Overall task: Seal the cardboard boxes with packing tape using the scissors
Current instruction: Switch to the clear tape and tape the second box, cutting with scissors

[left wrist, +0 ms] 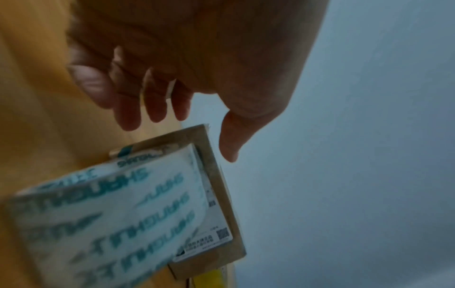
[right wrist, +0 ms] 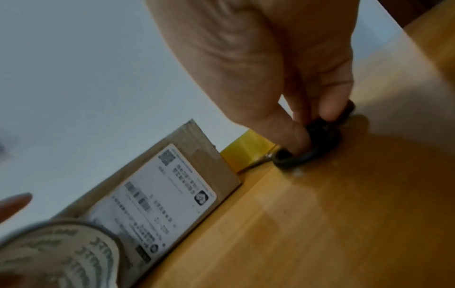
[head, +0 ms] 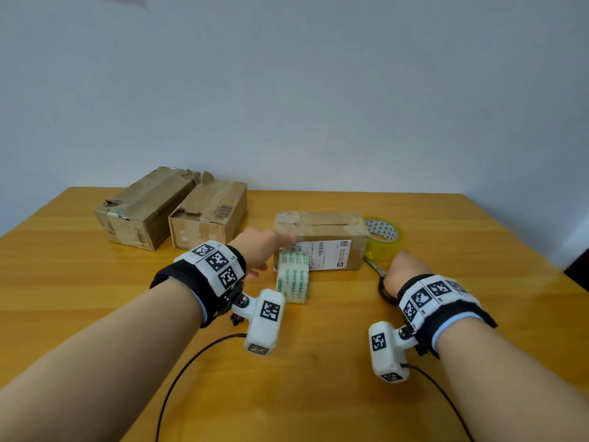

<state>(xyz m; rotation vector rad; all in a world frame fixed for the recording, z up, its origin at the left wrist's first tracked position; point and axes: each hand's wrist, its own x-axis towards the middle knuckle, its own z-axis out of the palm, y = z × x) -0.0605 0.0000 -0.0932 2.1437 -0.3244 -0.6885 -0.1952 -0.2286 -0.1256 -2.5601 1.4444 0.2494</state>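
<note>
A small cardboard box (head: 322,239) with a white shipping label sits mid-table, also seen as the box (left wrist: 216,175) and the box (right wrist: 197,167). A roll of white tape with green print (head: 293,279) stands on edge against its front; the same tape roll (left wrist: 103,214) is blurred. My left hand (head: 261,250) hovers open just left of the roll, fingers (left wrist: 152,105) straight, touching nothing. My right hand (head: 403,269) grips the black handles of the scissors (head: 377,271) on the table; the fingers curl round the scissor handles (right wrist: 317,140).
A yellow clear tape roll (head: 384,239) lies right of the box, by the scissor blades. Two worn cardboard boxes (head: 143,207) (head: 208,215) stand at the back left. The wooden table (head: 318,393) meets a pale wall behind. Wrist-camera cables trail toward me.
</note>
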